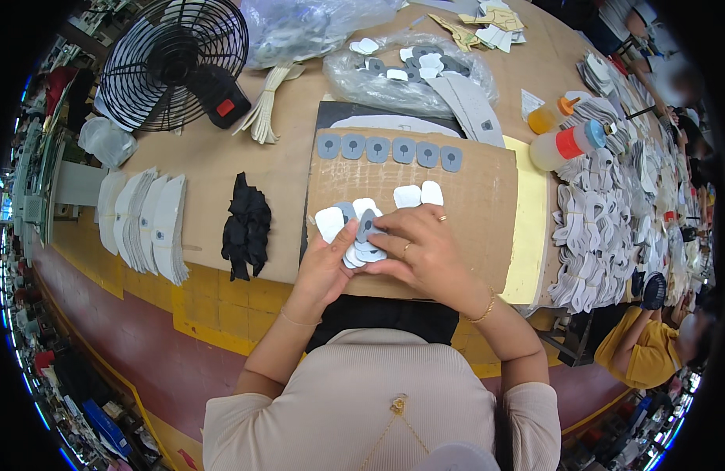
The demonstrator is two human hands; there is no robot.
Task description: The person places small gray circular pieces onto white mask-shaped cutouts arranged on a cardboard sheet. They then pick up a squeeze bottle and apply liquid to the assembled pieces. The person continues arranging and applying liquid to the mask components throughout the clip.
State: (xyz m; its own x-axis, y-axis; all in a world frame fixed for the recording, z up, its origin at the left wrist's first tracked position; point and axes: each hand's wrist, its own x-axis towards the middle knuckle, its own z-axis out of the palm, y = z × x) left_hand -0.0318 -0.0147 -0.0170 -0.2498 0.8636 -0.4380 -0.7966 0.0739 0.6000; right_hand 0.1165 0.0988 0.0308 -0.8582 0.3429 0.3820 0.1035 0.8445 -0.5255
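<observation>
Over the near part of a cardboard sheet (488,228), my left hand (321,269) is closed around a small pile of rounded grey and white patches (366,255). My right hand (433,250) pinches a grey patch (367,223) with a dark mark, at the top of that pile. White patches (328,223) show beside my left thumb. Two more white patches (407,196) lie just beyond my right fingers. Farther up the cardboard, several grey patches (404,150) with dark marks sit side by side in a row.
A clear plastic bag (472,67) of patches lies beyond the cardboard. At left are a black fan (174,71), black cloth (247,224) and stacked white pieces (150,224). At right stand two bottles (562,147) near white bundles (590,228); a person in yellow (637,349) is beyond.
</observation>
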